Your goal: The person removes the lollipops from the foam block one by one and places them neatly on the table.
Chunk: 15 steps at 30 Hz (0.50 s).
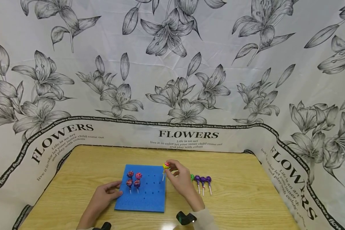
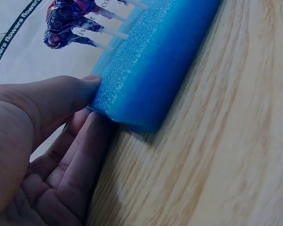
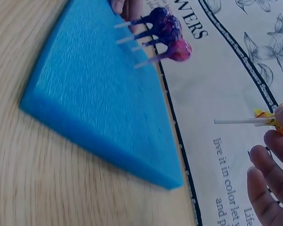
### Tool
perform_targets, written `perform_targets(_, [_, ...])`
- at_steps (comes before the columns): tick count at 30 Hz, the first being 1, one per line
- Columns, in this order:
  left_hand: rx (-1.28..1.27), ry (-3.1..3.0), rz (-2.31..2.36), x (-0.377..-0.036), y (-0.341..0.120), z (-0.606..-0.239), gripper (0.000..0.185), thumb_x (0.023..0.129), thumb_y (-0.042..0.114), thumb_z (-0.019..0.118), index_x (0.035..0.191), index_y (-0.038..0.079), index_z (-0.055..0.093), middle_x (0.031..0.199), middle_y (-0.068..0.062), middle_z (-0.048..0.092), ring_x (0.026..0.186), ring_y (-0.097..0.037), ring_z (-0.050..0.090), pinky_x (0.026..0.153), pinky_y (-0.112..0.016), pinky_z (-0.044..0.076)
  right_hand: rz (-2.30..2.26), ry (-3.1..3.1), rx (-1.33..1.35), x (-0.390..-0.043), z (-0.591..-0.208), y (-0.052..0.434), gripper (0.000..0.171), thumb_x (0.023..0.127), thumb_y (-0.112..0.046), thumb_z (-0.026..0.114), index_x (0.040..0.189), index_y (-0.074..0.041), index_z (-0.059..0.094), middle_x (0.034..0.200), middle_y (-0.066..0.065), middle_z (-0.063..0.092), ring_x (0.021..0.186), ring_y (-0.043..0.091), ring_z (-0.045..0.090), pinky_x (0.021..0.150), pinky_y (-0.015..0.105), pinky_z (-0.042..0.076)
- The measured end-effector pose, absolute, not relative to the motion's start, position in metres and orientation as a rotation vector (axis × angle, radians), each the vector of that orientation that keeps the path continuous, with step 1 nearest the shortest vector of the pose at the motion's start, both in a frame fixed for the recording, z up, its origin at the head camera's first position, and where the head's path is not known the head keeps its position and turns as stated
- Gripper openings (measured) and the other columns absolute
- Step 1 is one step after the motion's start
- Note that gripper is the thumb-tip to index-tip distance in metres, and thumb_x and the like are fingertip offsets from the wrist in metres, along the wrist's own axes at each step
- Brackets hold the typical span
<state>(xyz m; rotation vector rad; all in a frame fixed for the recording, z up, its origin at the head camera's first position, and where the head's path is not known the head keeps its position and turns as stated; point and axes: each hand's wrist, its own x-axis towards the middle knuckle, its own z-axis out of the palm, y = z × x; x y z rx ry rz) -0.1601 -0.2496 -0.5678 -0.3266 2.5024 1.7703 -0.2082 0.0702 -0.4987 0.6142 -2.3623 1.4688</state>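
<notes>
A blue foam board (image 1: 141, 203) with rows of small holes lies on the table. My left hand (image 1: 104, 195) grips its left edge, thumb on top and fingers at the side, as the left wrist view shows closely. Several wrapped lollipops (image 1: 137, 183) stand upright in the board's left part, dark red-purple ones and a pink one (image 3: 180, 50). Above the board's right back corner, my right hand (image 1: 178, 179) pinches a yellow-and-red lollipop (image 1: 166, 165) just below its head. Its white stick (image 3: 233, 121) points downward in the head view, free of the foam.
To the right of the board, partly behind my right hand, lie several purple lollipops (image 1: 203, 180) and a green one (image 1: 192, 177), sticks towards me. A white flower-printed cloth (image 1: 187, 137) walls the wooden table (image 1: 241, 191) at the back and sides.
</notes>
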Motion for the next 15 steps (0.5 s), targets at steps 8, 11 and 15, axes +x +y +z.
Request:
perform_targets(8, [-0.33, 2.51, 1.757, -0.161, -0.25, -0.569, 0.052, 0.084, 0.013, 0.086, 0.133, 0.003, 0.069, 0.114, -0.009, 0.075, 0.093, -0.014, 0.07, 0.076, -0.024, 0.055, 1.381, -2.354, 0.571, -0.204, -0.502, 0.104, 0.034, 0.092, -0.005, 0.075, 0.124, -0.014, 0.07, 0.104, 0.003, 0.074, 0.087, 0.016, 0.07, 0.067, 0.026, 0.057])
perform_targets(11, [-0.324, 2.496, 1.78, -0.161, -0.251, -0.569, 0.053, 0.084, 0.011, 0.085, 0.133, 0.003, 0.069, 0.114, -0.009, 0.074, 0.091, -0.015, 0.071, 0.075, -0.026, 0.055, 1.35, -2.376, 0.534, -0.202, -0.504, 0.118, 0.033, 0.092, -0.004, 0.075, 0.124, -0.014, 0.07, 0.104, 0.002, 0.075, 0.088, 0.014, 0.07, 0.068, 0.026, 0.057])
perform_targets(15, [-0.318, 2.485, 1.798, -0.161, -0.251, -0.57, 0.053, 0.084, 0.01, 0.085, 0.133, 0.002, 0.068, 0.113, -0.009, 0.074, 0.089, -0.016, 0.07, 0.075, -0.028, 0.056, 1.309, -2.392, 0.484, -0.201, -0.504, 0.138, 0.033, 0.092, -0.003, 0.076, 0.122, -0.013, 0.07, 0.101, 0.002, 0.075, 0.087, 0.01, 0.069, 0.067, 0.027, 0.057])
